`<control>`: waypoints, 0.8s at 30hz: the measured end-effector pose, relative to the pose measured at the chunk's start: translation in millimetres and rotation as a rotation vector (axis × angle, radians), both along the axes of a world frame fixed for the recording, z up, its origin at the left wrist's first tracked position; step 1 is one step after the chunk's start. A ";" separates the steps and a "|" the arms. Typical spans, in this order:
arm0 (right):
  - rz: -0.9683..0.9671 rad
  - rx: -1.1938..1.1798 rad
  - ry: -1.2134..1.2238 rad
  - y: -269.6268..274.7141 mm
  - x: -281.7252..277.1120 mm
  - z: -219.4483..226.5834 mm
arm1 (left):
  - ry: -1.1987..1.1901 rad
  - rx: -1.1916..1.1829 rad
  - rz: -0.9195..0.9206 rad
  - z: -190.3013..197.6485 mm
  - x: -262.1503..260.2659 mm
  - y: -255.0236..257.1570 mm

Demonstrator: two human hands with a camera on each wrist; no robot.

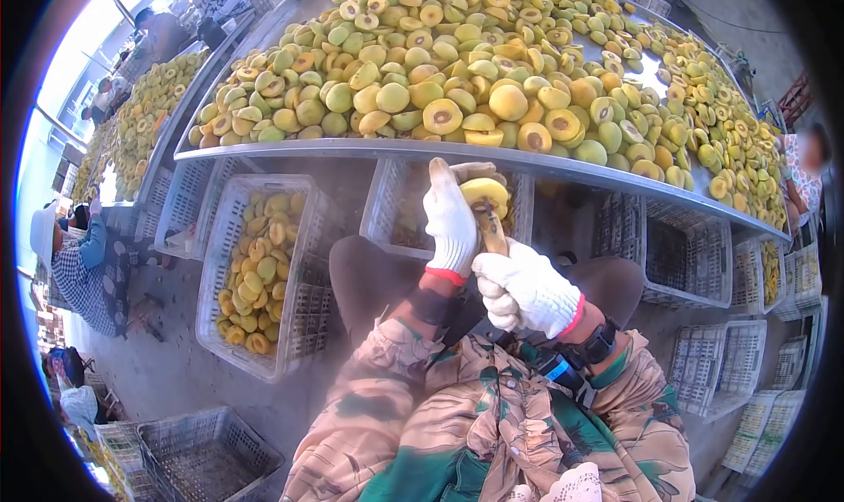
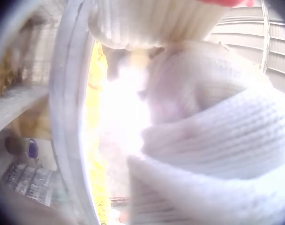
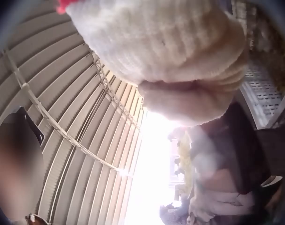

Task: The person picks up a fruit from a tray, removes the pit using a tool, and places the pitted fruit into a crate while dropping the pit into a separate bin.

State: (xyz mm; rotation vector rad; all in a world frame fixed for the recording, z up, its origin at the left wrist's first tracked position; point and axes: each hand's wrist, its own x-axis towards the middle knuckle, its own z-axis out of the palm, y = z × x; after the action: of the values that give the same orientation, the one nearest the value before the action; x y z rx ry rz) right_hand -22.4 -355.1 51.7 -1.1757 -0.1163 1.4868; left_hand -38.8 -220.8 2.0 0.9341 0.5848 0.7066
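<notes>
My left hand (image 1: 450, 225), in a white knitted glove with soiled fingertips, holds a yellow peach half (image 1: 483, 191) between thumb and fingers. The cut face is turned toward my right hand (image 1: 527, 291), also white-gloved, whose fingers curl around a narrow tool with a wood-coloured handle (image 1: 494, 231). Its upper end meets the middle of the fruit; the tip's shape is hidden there. Both hands are in front of the metal table edge, above my lap. White glove fabric (image 2: 217, 131) fills much of the left wrist view; the right wrist view shows the curled right glove (image 3: 166, 51).
Halved peaches (image 1: 413, 71) heap on the metal table (image 1: 492, 153) ahead. A crate of peach halves (image 1: 255, 273) stands at left, and another crate (image 1: 382, 207) sits under the table edge. More crates (image 1: 686, 256) line the right. A person (image 1: 83, 265) sits far left.
</notes>
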 end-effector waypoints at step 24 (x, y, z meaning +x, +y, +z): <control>0.007 -0.115 -0.310 1.7 -4.8 -7.5 | 0.280 0.106 -0.087 -1.7 1.6 13.2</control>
State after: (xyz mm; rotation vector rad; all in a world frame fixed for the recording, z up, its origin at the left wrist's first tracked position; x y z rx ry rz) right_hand -27.2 -353.4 44.2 -1.4956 -0.2478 1.3218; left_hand -37.2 -207.7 0.3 1.1613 0.7538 0.5356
